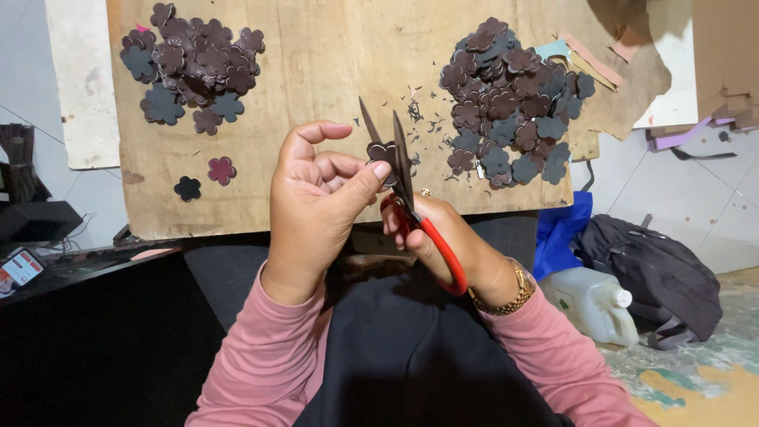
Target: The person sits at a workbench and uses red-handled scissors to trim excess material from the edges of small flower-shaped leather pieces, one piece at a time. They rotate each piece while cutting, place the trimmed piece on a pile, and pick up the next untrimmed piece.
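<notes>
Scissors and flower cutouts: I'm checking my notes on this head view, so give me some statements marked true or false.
1. The right hand holds red-handled scissors. True.
2. The left hand pinches a flower cutout at the blades. True.
3. The scissors are shut. False: the blades stand apart.
4. The board holds one pile of cutouts. False: a left pile and a right pile.
5. The sleeves are blue. False: pink.

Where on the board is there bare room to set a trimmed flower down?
Bare board lies between the left flower pile and the right flower pile, and below the left pile around two loose flowers. Scraps crowd the right pile's left edge.
</notes>
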`<action>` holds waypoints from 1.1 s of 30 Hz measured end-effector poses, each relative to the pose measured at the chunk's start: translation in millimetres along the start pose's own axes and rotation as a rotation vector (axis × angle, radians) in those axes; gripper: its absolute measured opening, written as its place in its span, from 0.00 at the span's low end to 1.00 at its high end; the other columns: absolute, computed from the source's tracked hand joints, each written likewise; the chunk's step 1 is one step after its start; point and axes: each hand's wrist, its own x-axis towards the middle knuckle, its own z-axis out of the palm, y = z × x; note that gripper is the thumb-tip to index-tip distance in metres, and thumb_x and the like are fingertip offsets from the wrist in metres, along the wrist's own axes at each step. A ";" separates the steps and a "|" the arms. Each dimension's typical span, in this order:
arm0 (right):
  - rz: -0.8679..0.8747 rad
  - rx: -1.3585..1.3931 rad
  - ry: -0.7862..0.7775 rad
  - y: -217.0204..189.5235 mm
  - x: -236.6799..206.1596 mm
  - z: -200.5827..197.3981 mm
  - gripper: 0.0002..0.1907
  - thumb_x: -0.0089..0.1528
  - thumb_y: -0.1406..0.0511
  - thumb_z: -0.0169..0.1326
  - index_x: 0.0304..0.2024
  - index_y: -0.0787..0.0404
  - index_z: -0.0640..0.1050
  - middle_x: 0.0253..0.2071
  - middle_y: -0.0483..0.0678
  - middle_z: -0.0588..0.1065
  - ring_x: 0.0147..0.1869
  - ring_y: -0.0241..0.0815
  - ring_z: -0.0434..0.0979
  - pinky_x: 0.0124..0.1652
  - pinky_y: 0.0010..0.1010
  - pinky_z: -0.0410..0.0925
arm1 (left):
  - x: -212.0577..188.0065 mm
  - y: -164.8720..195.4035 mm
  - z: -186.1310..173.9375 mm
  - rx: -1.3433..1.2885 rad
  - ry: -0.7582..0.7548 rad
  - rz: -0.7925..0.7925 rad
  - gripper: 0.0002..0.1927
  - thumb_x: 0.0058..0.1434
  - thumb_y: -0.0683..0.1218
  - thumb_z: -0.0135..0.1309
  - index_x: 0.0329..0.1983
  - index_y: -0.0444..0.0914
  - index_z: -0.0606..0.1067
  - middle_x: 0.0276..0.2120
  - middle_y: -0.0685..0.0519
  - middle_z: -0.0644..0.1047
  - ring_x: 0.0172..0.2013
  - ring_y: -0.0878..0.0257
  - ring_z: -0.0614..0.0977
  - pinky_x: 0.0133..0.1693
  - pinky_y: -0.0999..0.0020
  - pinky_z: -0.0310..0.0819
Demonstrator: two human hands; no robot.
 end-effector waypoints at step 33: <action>0.064 0.070 0.020 17.0 -3.9 -1.0 0.39 0.65 0.34 0.45 0.48 0.64 0.71 0.40 0.43 0.70 0.42 0.33 0.69 0.43 0.25 0.67 | -2.5 -14.5 -3.1 0.228 -0.048 0.019 0.07 0.69 0.42 0.58 0.42 0.31 0.78 0.33 0.59 0.79 0.33 0.76 0.76 0.37 0.81 0.71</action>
